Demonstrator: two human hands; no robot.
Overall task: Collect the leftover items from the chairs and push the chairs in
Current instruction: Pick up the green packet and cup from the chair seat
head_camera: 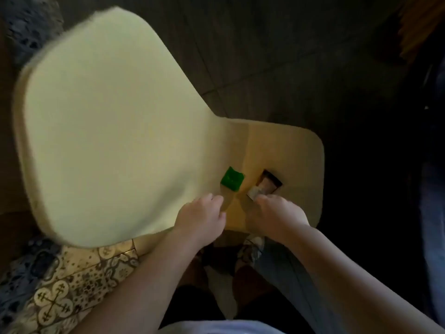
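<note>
A pale wooden chair [108,131] fills the view, its broad backrest toward me and its seat [296,153] to the right. On the seat lie two brushes. My left hand [201,218] is closed around the wooden handle of the green-bristled brush [232,178], whose head rests on the seat. My right hand [277,213] grips the handle of the dark-bristled brush [267,183], just right of the green one. Both handles are mostly hidden under my fingers.
Dark floorboards [265,56] lie beyond the chair. Patterned tiles [60,292] cover the floor at the lower left. My legs and feet [243,261] stand right behind the seat's near edge. The right side is very dark.
</note>
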